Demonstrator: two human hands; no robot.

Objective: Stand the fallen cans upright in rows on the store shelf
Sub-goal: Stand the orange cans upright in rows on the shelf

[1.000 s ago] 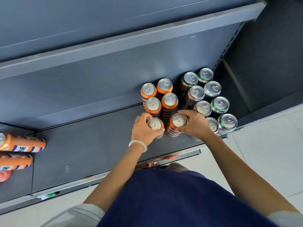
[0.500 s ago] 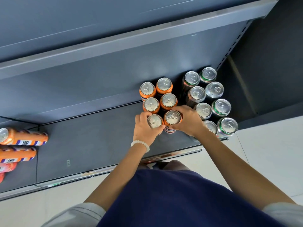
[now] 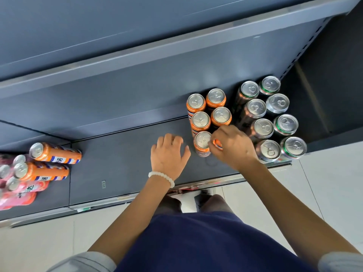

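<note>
Now right hand grips an orange can; left hand relaxed.

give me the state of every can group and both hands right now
upright orange cans: five tops visible, in two rows
sixth orange can: mostly hidden under right hand
dark and silver cans: eight, upright, two rows
fallen orange cans: two, on their sides
left hand: holds nothing
right hand: grips sixth orange can

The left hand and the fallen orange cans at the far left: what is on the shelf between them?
In the head view, only bare dark shelf lies between the left hand and the nearest fallen orange can.
</note>
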